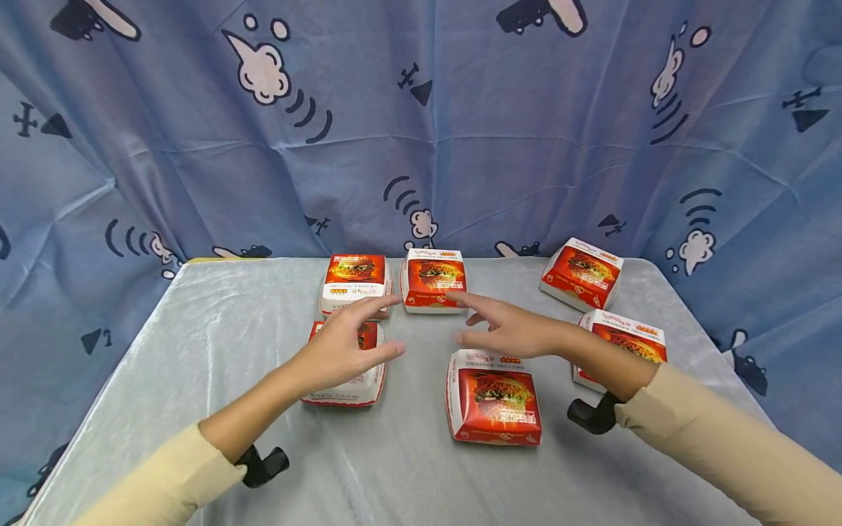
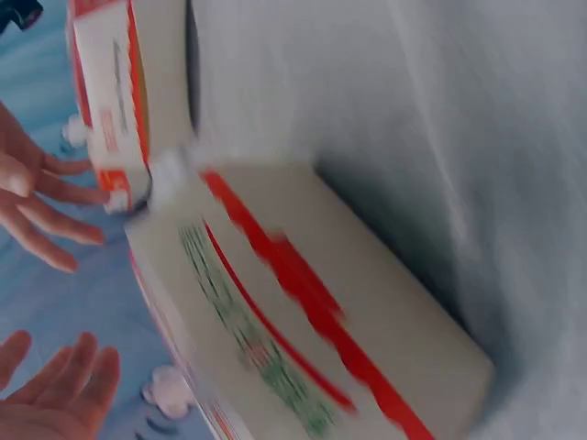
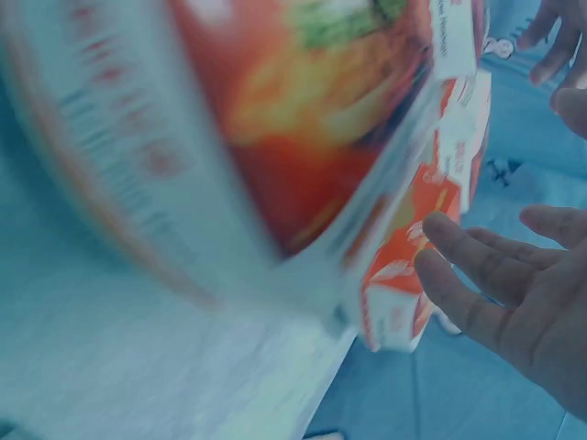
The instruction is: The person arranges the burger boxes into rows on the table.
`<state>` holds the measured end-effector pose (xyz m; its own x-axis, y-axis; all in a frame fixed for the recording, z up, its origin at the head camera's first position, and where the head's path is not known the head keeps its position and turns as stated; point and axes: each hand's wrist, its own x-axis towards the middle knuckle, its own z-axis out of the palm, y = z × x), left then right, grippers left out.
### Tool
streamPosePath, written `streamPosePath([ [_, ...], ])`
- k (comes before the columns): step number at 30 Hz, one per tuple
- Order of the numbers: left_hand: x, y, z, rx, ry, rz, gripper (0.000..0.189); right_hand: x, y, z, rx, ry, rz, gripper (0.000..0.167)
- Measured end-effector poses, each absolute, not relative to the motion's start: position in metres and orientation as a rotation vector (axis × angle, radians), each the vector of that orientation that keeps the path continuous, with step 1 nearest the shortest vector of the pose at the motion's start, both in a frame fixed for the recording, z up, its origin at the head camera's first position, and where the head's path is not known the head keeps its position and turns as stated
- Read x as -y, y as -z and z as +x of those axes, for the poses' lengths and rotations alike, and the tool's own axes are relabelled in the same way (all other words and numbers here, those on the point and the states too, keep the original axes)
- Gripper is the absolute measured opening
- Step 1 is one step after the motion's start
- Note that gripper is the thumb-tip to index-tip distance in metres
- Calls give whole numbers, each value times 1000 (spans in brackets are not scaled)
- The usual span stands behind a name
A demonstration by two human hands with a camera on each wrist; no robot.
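Observation:
My left hand (image 1: 342,349) hovers over the near-left burger box (image 1: 345,391), a red and white carton with a burger picture, and hides part of its top. Its fingers are extended and hold nothing. Facing it, my right hand (image 1: 509,329) reaches inward above the back edge of the front burger box (image 1: 496,402), fingers loosely spread and nothing held. Beyond the hands, a back-left burger box (image 1: 355,274) and a back-middle burger box (image 1: 434,281) stand side by side. In the right wrist view, the right hand (image 3: 514,293) appears apart from the cartons.
Two more burger boxes, one at the back right (image 1: 583,274) and one partly behind my right forearm (image 1: 625,336), sit toward the table's right side. A pale grey cloth covers the table (image 1: 408,467). Behind it hangs a blue patterned curtain (image 1: 368,109).

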<state>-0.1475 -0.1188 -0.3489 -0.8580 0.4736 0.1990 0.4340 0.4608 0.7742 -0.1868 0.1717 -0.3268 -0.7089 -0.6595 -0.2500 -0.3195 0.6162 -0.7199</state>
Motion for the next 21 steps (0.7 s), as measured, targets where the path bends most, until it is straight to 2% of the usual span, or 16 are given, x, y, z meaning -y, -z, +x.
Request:
streamPosePath([
  [10,81,349,-133,-2483,-1276,877,68,-214,335,-169,-2388,840,-688,72],
  [21,60,359,-129,-2294,-1186,877,69,-224,343,-163,-2348,847,-679,68],
])
